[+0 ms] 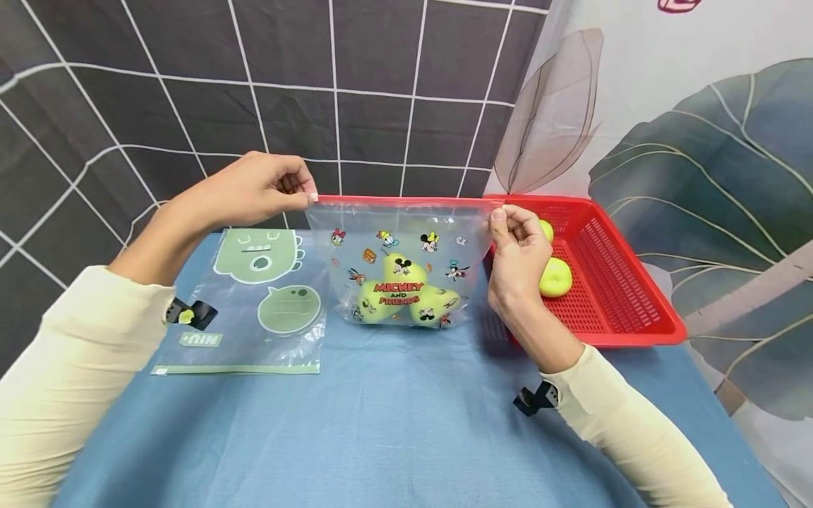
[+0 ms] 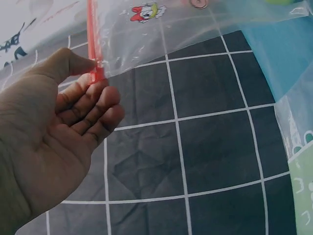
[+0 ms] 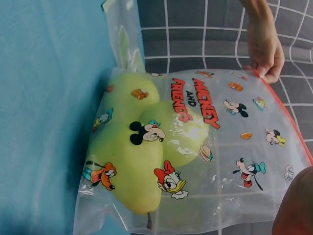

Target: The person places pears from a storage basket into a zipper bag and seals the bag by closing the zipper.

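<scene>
A clear zip bag (image 1: 400,233) with cartoon prints and a red zip strip (image 1: 406,202) is held upright between my hands. Several yellow-green pears (image 3: 134,166) sit together at its bottom, seen through the plastic. My left hand (image 1: 260,183) pinches the zip's left end between thumb and fingers; in the left wrist view a red slider (image 2: 97,74) shows at the fingertips. With thumb against fingers, my right hand (image 1: 517,250) grips the bag's upper right corner. In the right wrist view only a blurred part of the right hand (image 3: 296,205) shows at the edge.
To the left, a clear zip bag with green cartoon prints (image 1: 288,310) lies flat on the blue cloth (image 1: 381,423). A red plastic basket (image 1: 641,303) stands at right, with yellow-green fruit (image 1: 555,277) inside, partly behind my right hand. A dark grid-patterned backdrop (image 1: 286,42) rises behind.
</scene>
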